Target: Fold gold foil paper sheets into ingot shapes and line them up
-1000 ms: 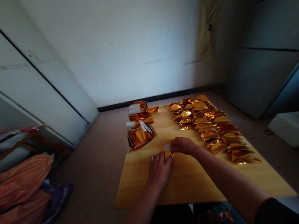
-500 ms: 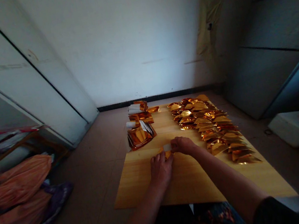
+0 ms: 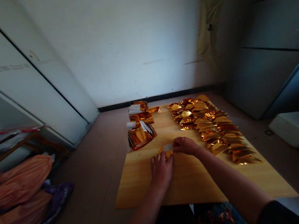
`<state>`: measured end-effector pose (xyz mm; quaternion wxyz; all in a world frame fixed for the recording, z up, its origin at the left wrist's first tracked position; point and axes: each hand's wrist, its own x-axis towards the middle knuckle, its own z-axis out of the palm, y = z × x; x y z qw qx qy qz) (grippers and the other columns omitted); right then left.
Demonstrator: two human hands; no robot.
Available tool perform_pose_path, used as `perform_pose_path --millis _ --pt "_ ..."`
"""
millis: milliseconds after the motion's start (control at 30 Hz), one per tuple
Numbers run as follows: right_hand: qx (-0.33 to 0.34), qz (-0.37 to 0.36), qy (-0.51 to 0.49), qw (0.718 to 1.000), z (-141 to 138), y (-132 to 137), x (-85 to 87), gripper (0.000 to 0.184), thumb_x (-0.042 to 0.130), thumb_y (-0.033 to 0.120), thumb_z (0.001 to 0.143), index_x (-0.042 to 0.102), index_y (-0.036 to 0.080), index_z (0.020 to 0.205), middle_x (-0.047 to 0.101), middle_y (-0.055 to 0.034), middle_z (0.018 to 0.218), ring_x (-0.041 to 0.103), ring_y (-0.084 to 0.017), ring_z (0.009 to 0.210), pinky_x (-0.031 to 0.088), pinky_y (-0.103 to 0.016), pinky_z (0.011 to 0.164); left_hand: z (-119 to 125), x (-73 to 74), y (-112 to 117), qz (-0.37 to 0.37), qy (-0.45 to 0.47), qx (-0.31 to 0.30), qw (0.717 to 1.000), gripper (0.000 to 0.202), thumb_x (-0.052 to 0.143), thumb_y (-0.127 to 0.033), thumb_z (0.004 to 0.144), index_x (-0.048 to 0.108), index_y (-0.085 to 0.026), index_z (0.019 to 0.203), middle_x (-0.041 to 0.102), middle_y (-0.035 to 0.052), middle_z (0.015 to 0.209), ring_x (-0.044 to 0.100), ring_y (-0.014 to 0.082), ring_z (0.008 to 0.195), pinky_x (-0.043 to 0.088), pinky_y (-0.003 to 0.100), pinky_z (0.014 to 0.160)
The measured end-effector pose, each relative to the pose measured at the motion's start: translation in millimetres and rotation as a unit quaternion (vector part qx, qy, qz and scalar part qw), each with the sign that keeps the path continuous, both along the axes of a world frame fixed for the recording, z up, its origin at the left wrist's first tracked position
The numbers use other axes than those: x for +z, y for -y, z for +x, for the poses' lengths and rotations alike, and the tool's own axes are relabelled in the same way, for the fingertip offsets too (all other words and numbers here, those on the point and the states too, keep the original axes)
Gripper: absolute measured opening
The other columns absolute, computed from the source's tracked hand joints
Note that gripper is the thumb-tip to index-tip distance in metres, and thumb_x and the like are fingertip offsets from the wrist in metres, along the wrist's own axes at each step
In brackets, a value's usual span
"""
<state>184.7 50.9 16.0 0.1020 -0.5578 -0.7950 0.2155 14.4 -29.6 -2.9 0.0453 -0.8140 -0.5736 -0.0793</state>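
Both my hands meet over a small piece of gold foil paper [image 3: 167,149] on a low wooden board [image 3: 190,181]. My left hand [image 3: 161,169] presses down on the paper's near side with bent fingers. My right hand [image 3: 184,145] pinches its right edge, where the white underside shows. Most of the paper is hidden beneath my fingers.
A long row of folded gold foil pieces [image 3: 212,128] runs along the board's right side. Stacks of gold foil sheets [image 3: 140,133] and more packs [image 3: 139,110] lie at the far left. Orange and purple bags [image 3: 15,199] lie on the floor at left; a white box [image 3: 297,123] sits at right.
Both hands have stayed on the foil paper, with only slight finger movement. The view has shifted a little.
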Motion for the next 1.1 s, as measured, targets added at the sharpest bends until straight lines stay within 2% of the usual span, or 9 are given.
perform_pose_path --millis 133,300,467,567,667,867,1100 --pt "-0.015 0.010 0.020 1.000 -4.2 2.0 1.6 0.024 0.071 0.033 0.069 0.066 0.021 0.090 0.067 -0.0009 0.089 0.057 -0.013 0.074 0.035 -0.021 0.061 0.6 -0.3 -0.4 -0.008 -0.004 0.002 1.000 0.034 0.045 -0.024 0.090 0.056 -0.032 0.121 0.054 0.0098 0.124 0.049 0.0266 0.108 0.039 0.044 0.086" --pt "-0.034 -0.019 0.000 0.999 -4.6 -0.1 4.0 0.014 0.064 0.021 0.072 0.068 0.021 0.086 0.068 -0.0001 0.085 0.058 -0.013 0.075 0.037 -0.020 0.063 1.1 4.0 -0.1 -0.019 -0.008 0.003 1.000 0.034 0.044 -0.025 0.090 0.055 -0.033 0.122 0.054 0.0092 0.124 0.049 0.0263 0.108 0.040 0.042 0.084" --pt "-0.038 -0.020 -0.009 0.999 -3.4 -2.8 3.5 0.018 0.057 0.014 0.074 0.069 0.020 0.085 0.069 -0.0013 0.086 0.060 -0.013 0.079 0.038 -0.020 0.065 0.9 4.7 0.0 -0.023 -0.001 0.004 1.000 0.035 0.046 -0.023 0.090 0.055 -0.032 0.122 0.053 0.0102 0.125 0.048 0.0273 0.110 0.039 0.044 0.086" --pt "-0.042 -0.016 -0.004 0.999 -4.9 -2.3 2.8 0.014 0.060 0.020 0.075 0.068 0.021 0.087 0.069 -0.0017 0.087 0.060 -0.014 0.077 0.038 -0.020 0.064 1.2 5.7 0.2 -0.029 -0.003 0.007 1.000 0.036 0.044 -0.023 0.090 0.054 -0.033 0.123 0.053 0.0105 0.125 0.048 0.0275 0.111 0.039 0.044 0.086" --pt "-0.045 -0.008 0.018 0.999 -6.7 -0.8 2.0 0.019 0.067 0.028 0.072 0.067 0.021 0.090 0.068 -0.0016 0.087 0.059 -0.014 0.076 0.038 -0.021 0.063 2.6 7.1 0.4 -0.028 -0.004 0.012 1.000 0.036 0.043 -0.024 0.091 0.054 -0.034 0.123 0.054 0.0099 0.125 0.049 0.0274 0.110 0.039 0.044 0.086" --pt "-0.027 0.045 0.042 0.998 -4.7 5.9 -3.8 0.022 0.056 0.027 0.082 0.066 0.022 0.101 0.063 -0.0044 0.101 0.060 -0.013 0.081 0.039 -0.020 0.067 6.5 7.0 2.8 -0.009 0.018 0.035 0.999 0.031 0.045 -0.033 0.090 0.056 -0.035 0.119 0.054 0.0082 0.124 0.050 0.0260 0.108 0.037 0.045 0.088" --pt "-0.028 0.039 0.031 0.998 -3.6 16.2 1.5 0.024 0.055 0.024 0.083 0.065 0.023 0.105 0.060 -0.0041 0.107 0.061 -0.013 0.086 0.041 -0.020 0.072 9.2 4.3 4.7 0.000 0.033 0.047 0.998 0.031 0.047 -0.032 0.089 0.057 -0.035 0.119 0.054 0.0090 0.124 0.049 0.0267 0.108 0.035 0.048 0.092"
